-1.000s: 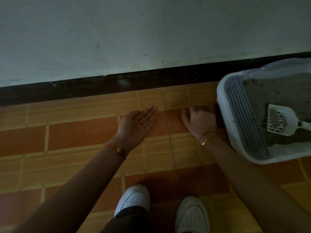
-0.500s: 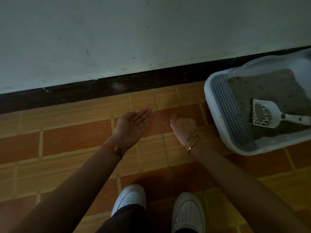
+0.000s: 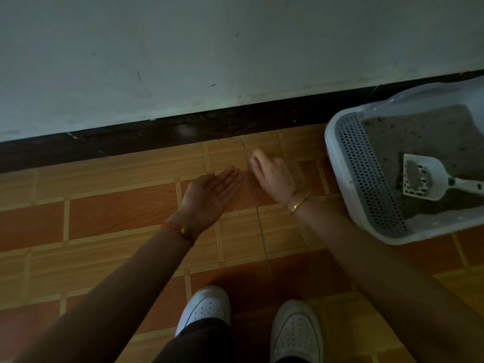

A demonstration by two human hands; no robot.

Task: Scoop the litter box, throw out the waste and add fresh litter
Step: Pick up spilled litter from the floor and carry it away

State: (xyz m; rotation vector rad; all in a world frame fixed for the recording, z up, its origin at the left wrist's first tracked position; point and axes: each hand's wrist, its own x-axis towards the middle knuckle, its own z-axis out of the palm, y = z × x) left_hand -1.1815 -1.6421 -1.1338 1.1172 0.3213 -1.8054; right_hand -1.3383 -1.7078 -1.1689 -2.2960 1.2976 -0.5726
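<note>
A white litter box with a grey perforated step stands on the floor at the right, filled with grey litter. A white slotted scoop lies in the litter, some litter on its blade. My left hand lies palm up with straight fingers on the tiles, left of the box. My right hand, blurred with motion, is palm down over the tiles just right of the left fingertips, its fingers extended. Neither hand holds anything that I can see.
Orange and tan floor tiles run to a dark skirting board under a pale wall. My two white shoes are at the bottom middle. Small specks lie on the tiles near the hands.
My right hand swept back toward me, then forward and right again across the tiles beside the left fingertips. The left hand stayed palm up on the floor. The view shifted slightly.
</note>
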